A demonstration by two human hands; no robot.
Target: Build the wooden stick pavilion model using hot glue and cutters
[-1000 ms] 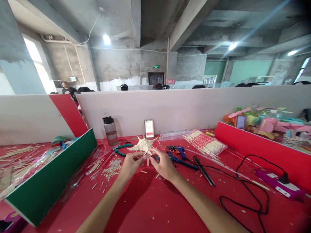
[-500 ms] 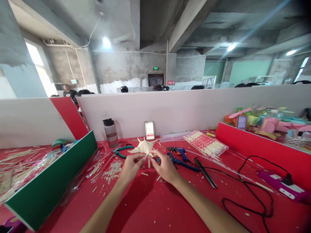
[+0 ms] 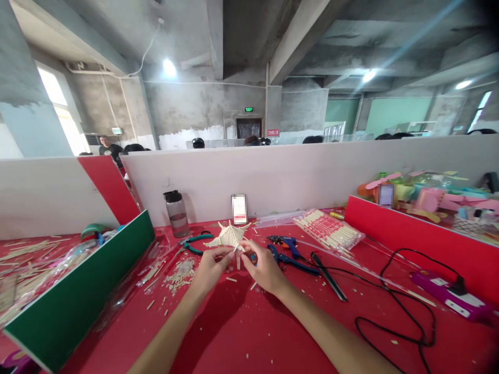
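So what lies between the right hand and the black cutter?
The head view shows a blue-handled tool, glue gun just beyond, between right hand and black cutter.

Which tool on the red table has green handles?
The pliers left of the stick model; the glue gun and long-handled tool to its right are mainly blue.

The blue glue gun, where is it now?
In the head view, the glue gun lies right of centre on the table, between the blue pliers and the bagged sticks.

The person's left hand [image 3: 212,266] and right hand [image 3: 267,267] are bare, and so are the two slim forearms [image 3: 177,319].
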